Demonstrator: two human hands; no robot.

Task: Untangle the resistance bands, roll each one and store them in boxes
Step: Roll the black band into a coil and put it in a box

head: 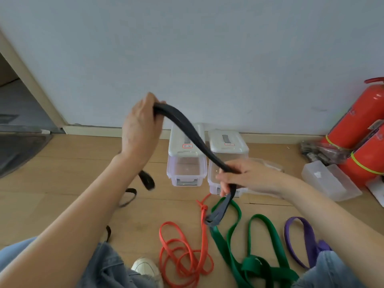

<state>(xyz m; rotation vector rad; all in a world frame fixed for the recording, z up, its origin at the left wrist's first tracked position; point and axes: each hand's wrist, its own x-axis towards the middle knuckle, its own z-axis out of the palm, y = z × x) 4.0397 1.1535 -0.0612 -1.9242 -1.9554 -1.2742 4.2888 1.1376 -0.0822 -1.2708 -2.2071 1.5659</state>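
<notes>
A black resistance band [188, 130] arcs through the air between my hands. My left hand [139, 129] grips its upper end, raised in front of the wall. My right hand [246, 177] grips it lower down, above the right box. The band's tail hangs from my right hand to a knot with the orange band [182, 260] and the green band [259, 265] on the floor. A purple band [305, 240] lies to the right. Two clear plastic boxes, left [187, 169] and right [214, 177], stand by the wall with white lids tipped back.
Two red fire extinguishers [361, 129] lean at the right wall beside a clear lidded container [330, 183]. A doorway with a dark mat [18, 150] opens at the left. My knees in jeans and a white shoe [147, 269] are at the bottom edge.
</notes>
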